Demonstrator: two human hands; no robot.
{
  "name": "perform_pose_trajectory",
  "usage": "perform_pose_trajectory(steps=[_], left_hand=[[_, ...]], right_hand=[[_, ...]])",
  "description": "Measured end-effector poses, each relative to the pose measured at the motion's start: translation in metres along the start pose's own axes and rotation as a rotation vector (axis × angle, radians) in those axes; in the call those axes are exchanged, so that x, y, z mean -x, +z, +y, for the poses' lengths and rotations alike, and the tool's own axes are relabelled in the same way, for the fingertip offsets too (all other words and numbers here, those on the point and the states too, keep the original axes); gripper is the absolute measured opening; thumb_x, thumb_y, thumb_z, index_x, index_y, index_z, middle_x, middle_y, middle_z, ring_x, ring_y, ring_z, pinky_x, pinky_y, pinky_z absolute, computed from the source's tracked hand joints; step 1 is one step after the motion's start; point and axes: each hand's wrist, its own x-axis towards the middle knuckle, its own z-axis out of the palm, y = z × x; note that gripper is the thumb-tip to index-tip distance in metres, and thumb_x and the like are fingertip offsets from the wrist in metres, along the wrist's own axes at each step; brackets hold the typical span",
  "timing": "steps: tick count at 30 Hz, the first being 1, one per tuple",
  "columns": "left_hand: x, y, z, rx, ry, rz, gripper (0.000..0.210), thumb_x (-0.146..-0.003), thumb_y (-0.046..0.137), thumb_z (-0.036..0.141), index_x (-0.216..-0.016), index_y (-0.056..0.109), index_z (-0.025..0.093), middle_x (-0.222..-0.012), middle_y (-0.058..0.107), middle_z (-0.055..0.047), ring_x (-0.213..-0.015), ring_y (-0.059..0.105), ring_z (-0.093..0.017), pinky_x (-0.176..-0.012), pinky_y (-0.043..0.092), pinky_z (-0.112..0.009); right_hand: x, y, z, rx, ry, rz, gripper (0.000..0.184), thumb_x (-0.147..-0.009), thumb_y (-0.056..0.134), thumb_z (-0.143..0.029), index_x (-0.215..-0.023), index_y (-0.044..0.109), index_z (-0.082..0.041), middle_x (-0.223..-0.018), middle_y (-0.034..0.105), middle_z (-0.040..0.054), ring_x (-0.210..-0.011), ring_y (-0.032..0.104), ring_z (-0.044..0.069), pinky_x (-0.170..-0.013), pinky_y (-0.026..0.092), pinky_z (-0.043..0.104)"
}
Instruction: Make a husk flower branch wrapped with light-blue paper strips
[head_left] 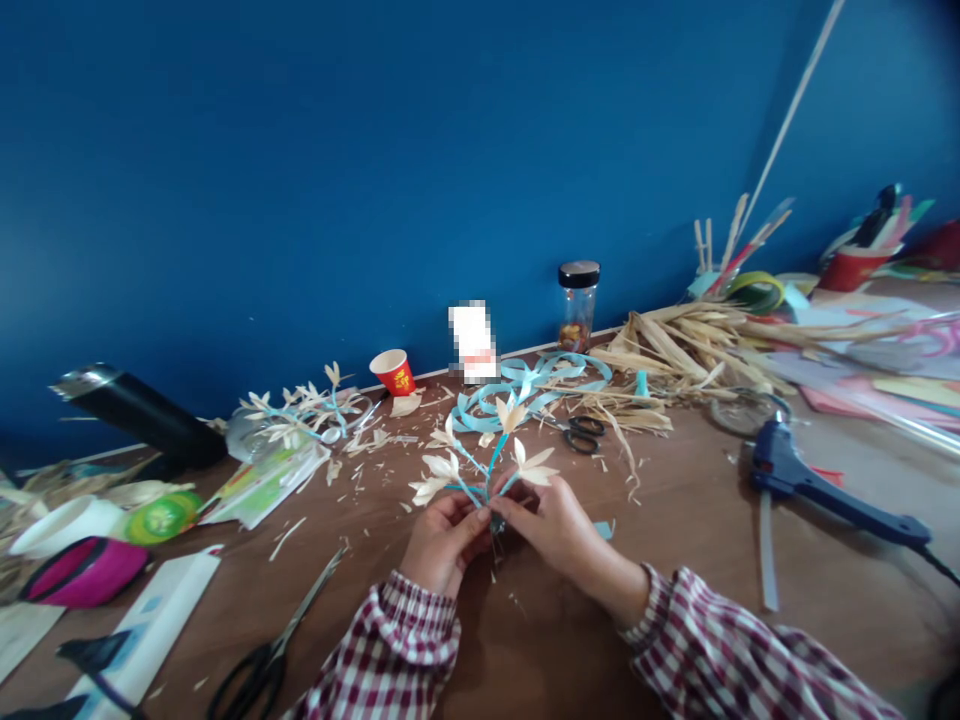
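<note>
Between my two hands stands a small spray of cream husk flowers [441, 478] on stems wrapped in light blue ribbon. My left hand [442, 540] pinches the base of the stems from the left. From the right, the thumb and fingers of my right hand [551, 525] close on the same base, where a small dark bit shows. The flower heads fan out above my fingers. Just behind the spray lies a loose coil of light blue ribbon [469, 412], with black-handled scissors [583, 435] beside it.
Large scissors [262, 660] lie at front left. A blue glue gun [795, 475] rests on the right. Behind are dried husks [667, 345], a lidded jar [578, 305] and a red paper cup [394, 373]. More flowers [300, 415] and a black bottle [142, 415] are left.
</note>
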Motion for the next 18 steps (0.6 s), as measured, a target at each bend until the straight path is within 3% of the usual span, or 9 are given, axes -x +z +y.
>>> perform_pose_trajectory(steps=[11, 18], left_hand=[[0.0011, -0.0026, 0.0047, -0.01, -0.014, -0.066, 0.035, -0.054, 0.084, 0.024, -0.085, 0.072, 0.013, -0.08, 0.071, -0.006, -0.057, 0.061, -0.006, -0.05, 0.049, -0.01], [0.0004, -0.0037, 0.0043, -0.011, -0.018, -0.059, 0.032, -0.057, 0.082, 0.02, -0.085, 0.07, 0.013, -0.082, 0.072, -0.007, -0.059, 0.064, -0.009, -0.05, 0.05, -0.012]], right_hand=[[0.0018, -0.0038, -0.003, 0.127, -0.006, -0.069, 0.012, -0.079, 0.055, -0.022, -0.088, 0.061, -0.015, -0.078, 0.067, 0.0039, -0.068, 0.06, 0.014, -0.061, 0.046, 0.023], [0.0033, -0.0006, -0.0037, 0.173, -0.01, -0.109, 0.008, -0.077, 0.053, -0.016, -0.077, 0.062, -0.017, -0.07, 0.065, 0.0007, -0.065, 0.057, 0.013, -0.06, 0.043, 0.023]])
